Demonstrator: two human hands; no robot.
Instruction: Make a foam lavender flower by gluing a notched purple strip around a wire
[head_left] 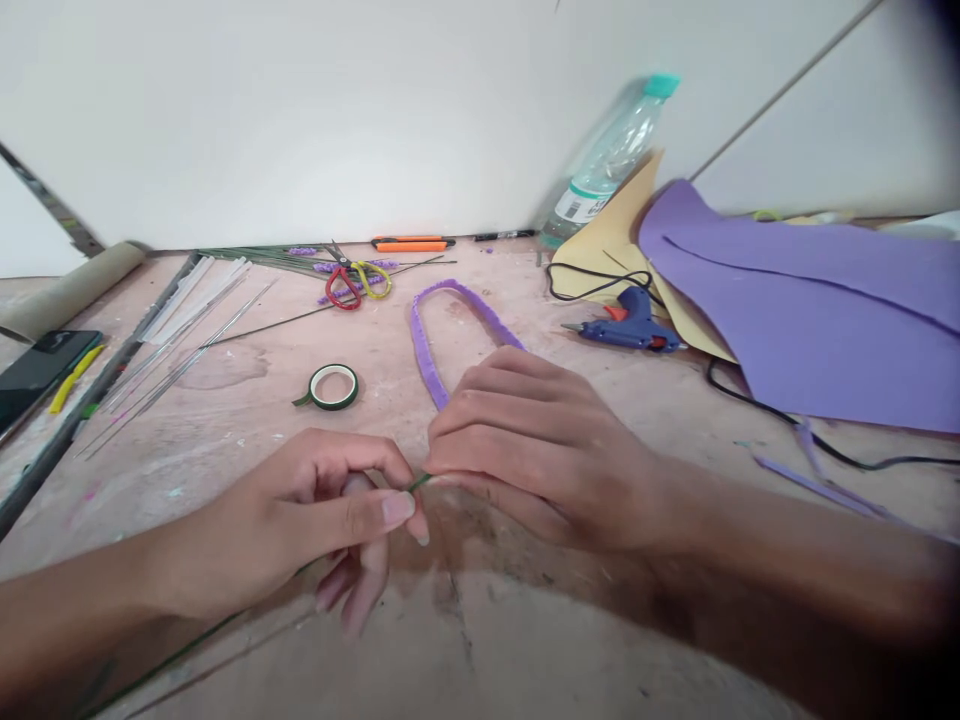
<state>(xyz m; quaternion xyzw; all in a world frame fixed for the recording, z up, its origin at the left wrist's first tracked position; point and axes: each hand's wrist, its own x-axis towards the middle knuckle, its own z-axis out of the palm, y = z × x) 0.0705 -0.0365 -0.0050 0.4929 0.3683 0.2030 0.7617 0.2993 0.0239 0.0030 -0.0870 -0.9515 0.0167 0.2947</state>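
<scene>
A thin green stem (421, 482) runs between my hands and trails away to the lower left. My left hand (337, 520) pinches it between thumb and index finger, the other fingers curled loosely below. Close against it, my right hand (525, 440) is closed over the stem's upper end, which is hidden under the fingers. From beneath the right hand a purple fringed strip (424, 350) loops out onto the table; whether the fingers grip it too is hidden. A roll of dark green tape (332, 388) stands beyond my left hand.
Red-and-yellow scissors (351, 280) lie on purple-tipped stems. At left are glue sticks (176, 300), wires (180, 370), a phone (49, 370) and a cardboard tube (75, 290). A blue glue gun (630, 322), purple sheet (817, 320) and leaning bottle (607, 170) occupy the right.
</scene>
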